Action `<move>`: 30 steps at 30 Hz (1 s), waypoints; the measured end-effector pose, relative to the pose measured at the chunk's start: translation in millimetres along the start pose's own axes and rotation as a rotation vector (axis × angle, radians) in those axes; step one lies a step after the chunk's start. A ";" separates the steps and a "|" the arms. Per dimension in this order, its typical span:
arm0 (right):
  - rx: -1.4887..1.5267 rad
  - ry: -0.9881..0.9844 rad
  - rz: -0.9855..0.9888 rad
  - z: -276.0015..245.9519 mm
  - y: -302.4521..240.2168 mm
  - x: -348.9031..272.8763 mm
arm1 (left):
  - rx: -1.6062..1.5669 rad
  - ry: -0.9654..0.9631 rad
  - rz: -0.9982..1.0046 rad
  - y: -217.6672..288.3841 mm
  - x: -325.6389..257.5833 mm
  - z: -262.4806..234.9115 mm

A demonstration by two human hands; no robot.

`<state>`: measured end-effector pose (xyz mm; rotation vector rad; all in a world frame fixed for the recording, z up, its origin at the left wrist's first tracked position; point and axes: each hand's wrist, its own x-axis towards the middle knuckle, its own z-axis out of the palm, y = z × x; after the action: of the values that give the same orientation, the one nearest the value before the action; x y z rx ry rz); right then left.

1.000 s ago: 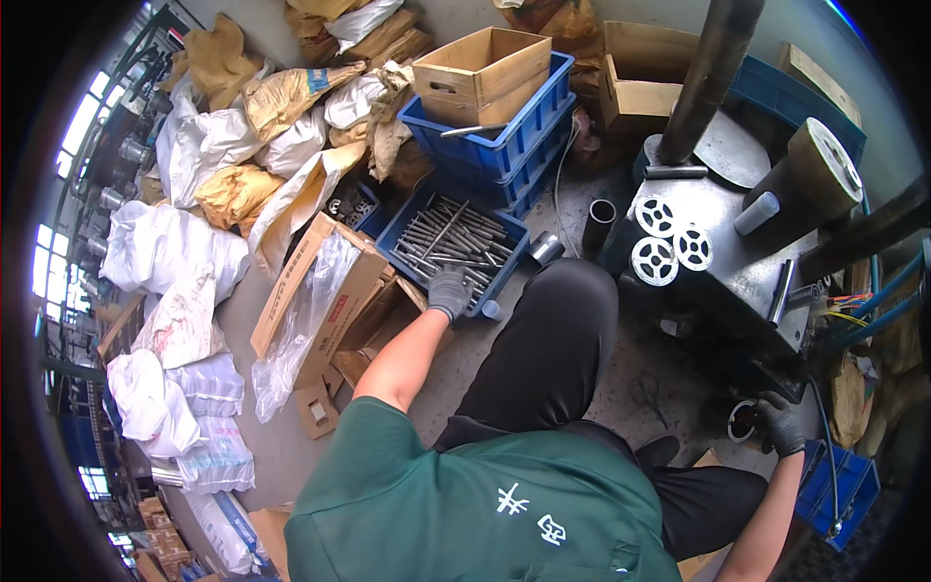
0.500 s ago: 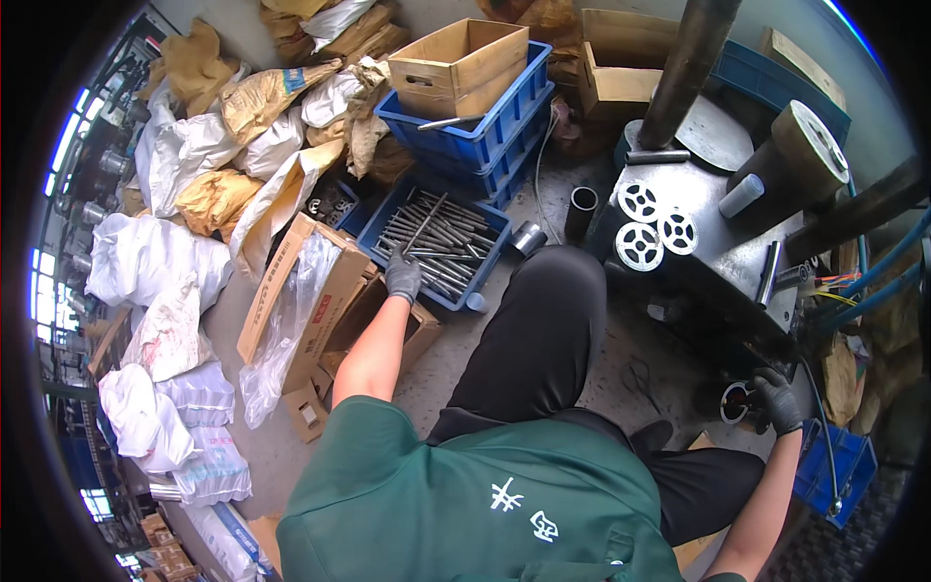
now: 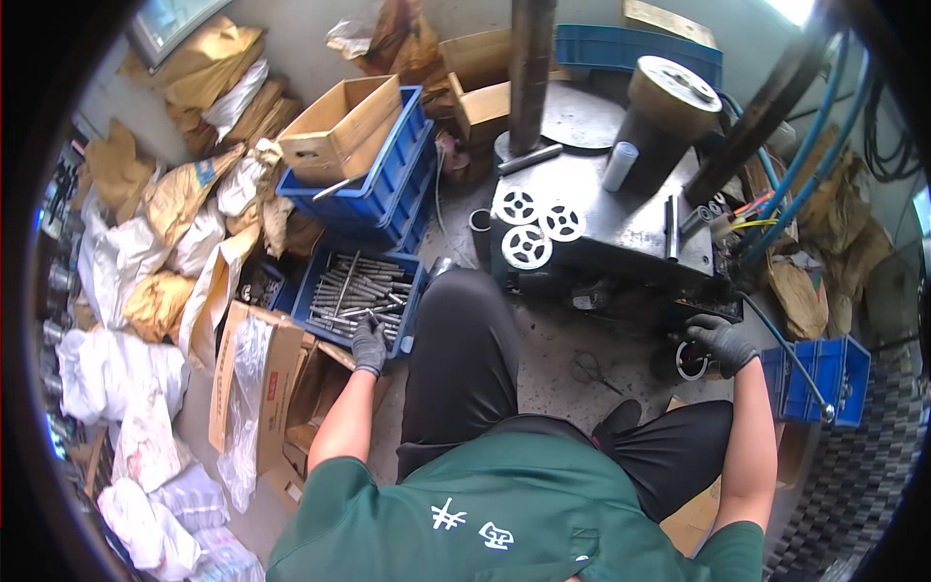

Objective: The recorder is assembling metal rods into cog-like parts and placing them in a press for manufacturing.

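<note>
My left hand (image 3: 369,346), in a dark grey glove, is over the near edge of a blue bin (image 3: 413,308) full of metal rods (image 3: 364,291). Its fingers are bunched at the near rods; what they hold, if anything, is hidden. One longer rod (image 3: 346,283) lies across the pile, beyond the fingers. My right hand (image 3: 725,345), gloved alike, hovers at a dark upright cylinder with a bright ring-shaped rim (image 3: 691,361). Its fingers stretch leftward above the rim, with nothing seen in them.
A steel machine table (image 3: 606,223) carries three spoked discs (image 3: 529,245), a thick cylinder (image 3: 669,112) and loose tubes. Stacked blue crates (image 3: 388,194) hold a wooden box (image 3: 339,131). An open carton (image 3: 262,388) and sacks (image 3: 126,373) are left; a blue bin (image 3: 819,378) is right.
The view has turned to the right, shifting the scene leftward. My left hand is now nearer the bin's near edge, apart from the long rod. My right hand's fingers have straightened above the ring-rimmed cylinder.
</note>
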<state>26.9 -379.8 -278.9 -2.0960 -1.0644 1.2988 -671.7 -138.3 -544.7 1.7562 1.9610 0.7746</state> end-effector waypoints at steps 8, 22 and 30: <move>-0.010 0.022 0.106 -7.9 11.0 -5.7 | -0.787 0.084 0.456 268.2 60.3 -109.7; 0.093 -0.057 0.071 -2.9 18.9 13.7 | -1.135 -0.155 0.500 444.3 17.3 -49.5; -0.002 -0.037 0.082 2.4 14.2 18.7 | -1.130 -0.266 0.798 443.2 4.5 -38.3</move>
<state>34.9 -373.5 -300.2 -2.1448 -1.0055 1.3809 -355.1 -112.9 -233.3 1.6396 0.3347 1.4043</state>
